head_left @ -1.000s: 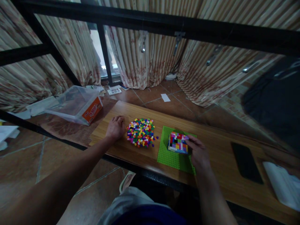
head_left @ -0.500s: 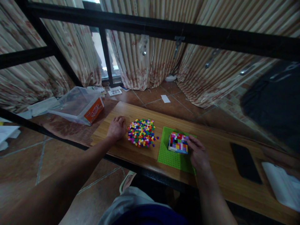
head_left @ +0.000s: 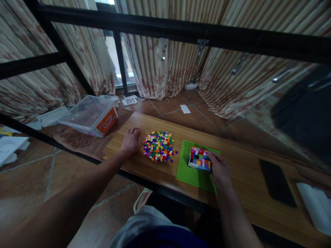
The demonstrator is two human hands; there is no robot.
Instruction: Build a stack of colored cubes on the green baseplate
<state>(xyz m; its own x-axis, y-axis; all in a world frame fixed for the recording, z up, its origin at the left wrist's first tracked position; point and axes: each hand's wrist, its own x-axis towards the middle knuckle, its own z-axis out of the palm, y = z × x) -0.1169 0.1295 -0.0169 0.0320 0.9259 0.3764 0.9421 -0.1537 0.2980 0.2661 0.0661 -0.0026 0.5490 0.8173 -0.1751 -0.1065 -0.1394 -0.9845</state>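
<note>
A block built of small coloured toy bricks [head_left: 199, 159] stands on a bright green studded baseplate [head_left: 182, 174]. My right hand [head_left: 220, 169] is at the block's upper right corner, its bent fingertips touching the top. Whatever those fingers pinch, if anything, is hidden. Left of the baseplate lies a heap of loose coloured bricks [head_left: 158, 146] on the wooden tabletop [head_left: 152, 174]. Beside the heap, my left hand [head_left: 131, 141] rests palm down on the wood, fingers loosely bent, with no brick visible in it.
A dark phone-like slab [head_left: 277, 182] and a white packet [head_left: 314, 206] lie on the right of the table. Beyond the left end sits a clear plastic bin [head_left: 88, 113] with an orange label. Black metal bars [head_left: 165, 26] cross in front of the curtains.
My right fingers have come further over the block's top right corner. The left hand stays by the heap. The whole view has shifted slightly.
</note>
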